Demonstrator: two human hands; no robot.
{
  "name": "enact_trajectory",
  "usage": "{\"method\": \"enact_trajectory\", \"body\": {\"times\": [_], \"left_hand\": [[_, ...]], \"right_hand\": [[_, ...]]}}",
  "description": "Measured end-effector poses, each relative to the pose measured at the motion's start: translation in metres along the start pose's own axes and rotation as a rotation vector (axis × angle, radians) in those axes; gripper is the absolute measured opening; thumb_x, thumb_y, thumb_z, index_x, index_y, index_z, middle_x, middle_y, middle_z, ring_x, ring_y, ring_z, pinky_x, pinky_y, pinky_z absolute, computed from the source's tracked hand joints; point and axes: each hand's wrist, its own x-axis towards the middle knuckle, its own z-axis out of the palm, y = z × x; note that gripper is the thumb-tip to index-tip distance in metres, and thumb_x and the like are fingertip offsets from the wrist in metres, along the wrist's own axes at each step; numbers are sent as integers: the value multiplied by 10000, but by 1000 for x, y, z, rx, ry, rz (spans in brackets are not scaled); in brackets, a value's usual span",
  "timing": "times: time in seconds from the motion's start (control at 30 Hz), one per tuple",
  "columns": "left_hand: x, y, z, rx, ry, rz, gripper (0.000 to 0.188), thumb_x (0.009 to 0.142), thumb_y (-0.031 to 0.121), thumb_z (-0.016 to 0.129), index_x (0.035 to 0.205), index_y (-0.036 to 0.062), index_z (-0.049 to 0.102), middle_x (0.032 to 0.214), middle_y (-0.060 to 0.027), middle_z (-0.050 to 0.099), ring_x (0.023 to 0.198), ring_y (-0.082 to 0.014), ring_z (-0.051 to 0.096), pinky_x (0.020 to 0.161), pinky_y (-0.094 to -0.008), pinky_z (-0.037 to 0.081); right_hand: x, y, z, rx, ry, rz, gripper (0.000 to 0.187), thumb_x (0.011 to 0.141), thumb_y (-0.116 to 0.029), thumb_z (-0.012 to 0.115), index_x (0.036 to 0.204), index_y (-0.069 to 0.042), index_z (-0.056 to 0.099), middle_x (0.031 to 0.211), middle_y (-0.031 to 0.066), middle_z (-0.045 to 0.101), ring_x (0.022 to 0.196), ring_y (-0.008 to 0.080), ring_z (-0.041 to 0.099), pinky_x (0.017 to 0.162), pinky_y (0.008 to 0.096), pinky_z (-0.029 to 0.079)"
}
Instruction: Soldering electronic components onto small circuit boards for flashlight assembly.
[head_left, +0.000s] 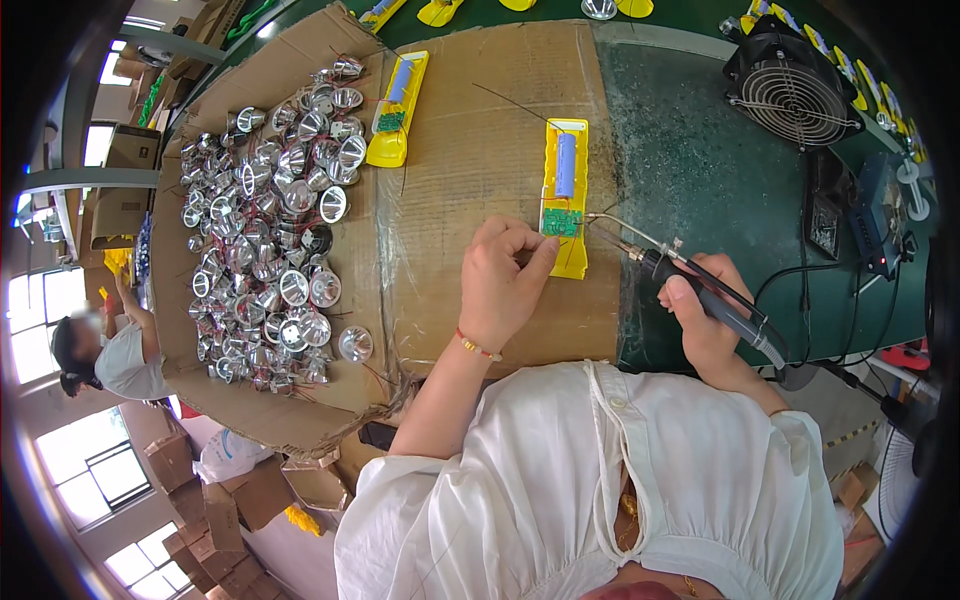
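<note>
My right hand (pixel 712 305) grips a soldering iron (pixel 725 312) with a thin metal feed tube along it. Its tip meets the right edge of a green circuit board (pixel 562 223). That board sits in a yellow plastic housing (pixel 570 262) below a blue-violet cylindrical battery (pixel 566 165). At the board's lower left, the thumb and forefinger of my left hand (pixel 507 270) are pinched together; what they hold is too small to make out. Another yellow housing (pixel 388 152) with battery and board lies farther left.
A cardboard box (pixel 225 420) of shiny reflector cups (pixel 270 230) fills the left side. At the far right stand a black fan (pixel 795 100) and a blue soldering station (pixel 880 215) with cables. Cardboard (pixel 450 140) covers part of the green table. Another person (pixel 125 345) is at far left.
</note>
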Motion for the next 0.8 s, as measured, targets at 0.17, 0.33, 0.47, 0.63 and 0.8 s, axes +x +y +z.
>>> {"method": "enact_trajectory", "body": {"times": [0.17,0.33,0.47,0.63,0.8], "left_hand": [[1,1,0,27,3,-9,120,778,100,698,745,-9,660,772,-95,582,605,-190,560,556,-300,453],[-1,4,-2,28,-3,-15,130,762,122,718,748,6,659,786,-88,588,621,-190,564,581,-305,457],[-6,8,-6,267,52,211,169,730,133,750,818,24,656,839,-68,593,706,-180,577,663,-318,465],[-10,11,-4,640,141,545,229,652,139,764,821,83,620,846,-40,568,823,-191,569,807,-373,417],[-13,10,-1,723,144,657,150,687,130,687,785,91,580,868,-51,528,904,-208,547,837,-422,405]], "right_hand": [[-1,4,-2,20,-10,-1,181,846,-108,665,925,7,550,746,66,646,672,92,596,609,242,480],[-1,6,-1,22,-6,-8,166,842,-100,667,905,3,553,741,63,646,663,89,593,603,240,477],[-1,5,-3,22,-4,12,164,842,-102,667,900,2,556,737,64,646,651,91,593,595,241,476],[0,5,-3,-18,-4,1,169,841,-106,668,904,2,554,734,64,647,652,92,597,590,241,476],[1,4,-5,14,-15,16,170,842,-108,670,906,-2,554,735,61,647,653,92,599,590,242,477]]}}
